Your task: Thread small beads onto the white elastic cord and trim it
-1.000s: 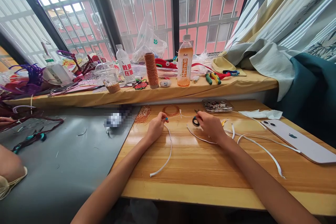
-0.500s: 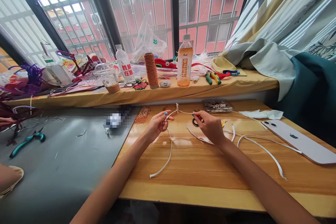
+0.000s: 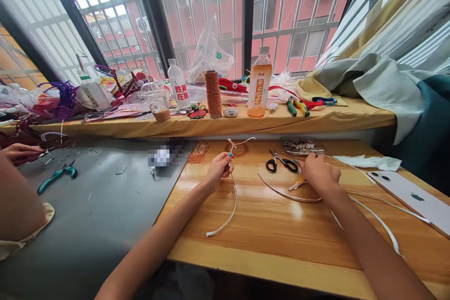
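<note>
Your left hand (image 3: pixel 218 168) is up off the table (image 3: pixel 267 225), fingers pinched tight on a white strip (image 3: pixel 230 201) just below a small knot (image 3: pixel 230 142) of thin cord, with the short loose ends poking up and to the right of it. The rest of that strip hangs down and curls onto the wood toward you. So the tie looks made, and by my read the binding on this piece is close to finished; trimming those ends is what seems left. Your right hand (image 3: pixel 318 172) is low over the table beside the black-handled scissors (image 3: pixel 281 164), just short of them, fingers curled, and I cannot tell if they grip anything, though something yellow (image 3: pixel 297 183) peeks out under the palm. More white strips (image 3: pixel 372 215) lie untied to your right, near the phone (image 3: pixel 411 196), so plenty of pieces remain. The coil of copper wire (image 3: pixel 239 149) sits just behind your left hand.
</note>
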`<control>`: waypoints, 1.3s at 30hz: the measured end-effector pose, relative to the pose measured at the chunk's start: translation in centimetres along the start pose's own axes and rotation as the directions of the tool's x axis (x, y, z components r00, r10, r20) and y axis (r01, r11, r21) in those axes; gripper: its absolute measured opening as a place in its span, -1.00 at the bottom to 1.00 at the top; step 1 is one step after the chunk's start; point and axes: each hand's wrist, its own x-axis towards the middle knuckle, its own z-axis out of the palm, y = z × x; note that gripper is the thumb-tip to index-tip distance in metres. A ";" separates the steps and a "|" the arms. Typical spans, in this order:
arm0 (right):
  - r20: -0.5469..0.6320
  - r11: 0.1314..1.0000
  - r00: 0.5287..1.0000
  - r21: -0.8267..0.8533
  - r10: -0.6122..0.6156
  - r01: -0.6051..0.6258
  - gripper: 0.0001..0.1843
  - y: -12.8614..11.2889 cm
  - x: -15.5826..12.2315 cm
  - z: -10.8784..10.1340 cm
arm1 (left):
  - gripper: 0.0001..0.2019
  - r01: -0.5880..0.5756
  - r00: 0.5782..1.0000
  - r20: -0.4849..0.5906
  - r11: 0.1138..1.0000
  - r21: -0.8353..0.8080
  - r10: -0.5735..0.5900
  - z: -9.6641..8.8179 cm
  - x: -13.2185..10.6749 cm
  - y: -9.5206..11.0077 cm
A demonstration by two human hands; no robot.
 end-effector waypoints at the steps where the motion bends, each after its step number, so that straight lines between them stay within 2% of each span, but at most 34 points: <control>1: 0.025 1.000 1.000 0.000 0.008 -0.008 -0.58 0.2 0.1 0.2 | -0.80 -0.020 1.000 -0.020 1.000 -0.006 0.019 -0.1 0.1 -0.1; 4: 0.088 1.000 0.996 0.011 0.013 -0.014 -0.63 0.5 0.3 0.1 | -0.83 -0.072 0.996 -0.054 0.997 -0.038 0.070 -0.2 0.3 -0.4; 9: 0.240 0.999 0.970 -0.002 0.039 -0.039 -0.65 0.6 0.6 -1.0 | -0.84 -0.140 0.989 -0.044 0.990 -0.012 0.139 -0.5 0.5 -0.6; 14: 0.261 0.998 0.964 -0.034 0.053 -0.045 -0.65 0.8 0.8 -1.1 | -0.83 -0.101 0.993 -0.064 0.995 0.014 0.101 -0.7 0.8 -0.8; 17: 0.171 0.999 0.984 -0.007 0.048 -0.048 -0.63 0.8 0.6 -1.1 | -0.84 -0.091 0.992 -0.087 0.996 0.019 0.092 -0.9 1.1 -0.9; 19: 0.028 0.999 1.000 0.034 0.009 -0.010 -0.62 0.7 0.3 -1.4 | -0.83 -0.093 0.991 -0.092 0.996 0.019 0.094 -1.0 1.1 -0.9; 21: -0.149 0.993 0.988 0.103 -0.047 0.063 -0.62 0.5 0.0 -1.9 | -0.82 -0.086 0.993 -0.080 0.996 0.016 0.087 -0.9 1.1 -0.8; 25: -0.453 0.939 0.887 0.260 -0.088 0.226 -0.63 -0.3 -0.5 -2.9 | -0.80 -0.060 0.995 -0.077 0.998 0.009 0.060 -0.6 0.9 -0.6; 30: -0.604 0.804 0.781 0.382 -0.156 0.456 -0.64 -1.8 -1.4 -2.2 | -0.76 -0.068 0.997 -0.028 0.998 0.018 0.069 -0.3 0.6 -0.2; 32: -0.669 0.763 0.707 0.328 -0.229 0.558 -0.66 -2.5 -1.9 -1.2 | -0.75 -0.068 0.997 -0.021 0.997 0.034 0.069 -0.2 0.5 -0.1; 36: -0.680 0.645 0.574 0.192 -0.456 0.740 -0.72 -3.8 -3.0 0.8 | -0.75 -0.056 0.996 -0.060 0.997 0.046 0.058 -0.1 0.3 0.1; 37: -0.669 0.621 0.557 0.179 -0.492 0.763 -0.70 -4.0 -3.3 1.1 | -0.75 -0.052 0.996 -0.069 0.998 0.044 0.055 -0.1 0.3 0.2; 39: -0.635 0.599 0.562 0.189 -0.531 0.778 -0.64 -4.3 -3.6 1.3 | -0.74 -0.047 0.996 -0.076 0.998 0.045 0.050 -0.1 0.2 0.2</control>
